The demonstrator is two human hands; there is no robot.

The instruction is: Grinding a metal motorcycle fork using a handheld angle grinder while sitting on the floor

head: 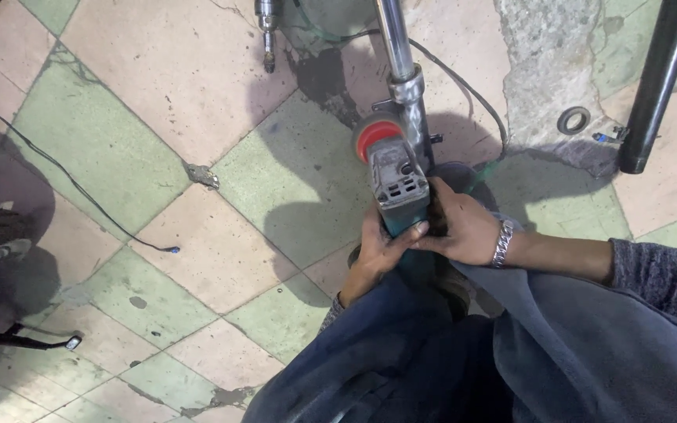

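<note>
Both hands, left hand (379,249) and right hand (462,227), clench the angle grinder (398,182), its disc against the chrome fork tube (409,86).

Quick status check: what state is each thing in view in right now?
Grinder: gripped in both hands, red disc beside the chrome tube.
Left hand: closed on the grinder body.
Right hand: closed on the grinder body.
Black tube: untouched, leaning.
Ring: flat on the floor.
Black cable: loose on the floor.

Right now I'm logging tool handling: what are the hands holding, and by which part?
Both hands, left hand and right hand, grip an angle grinder by the rear of its body, its red disc against the metal tube.
</note>
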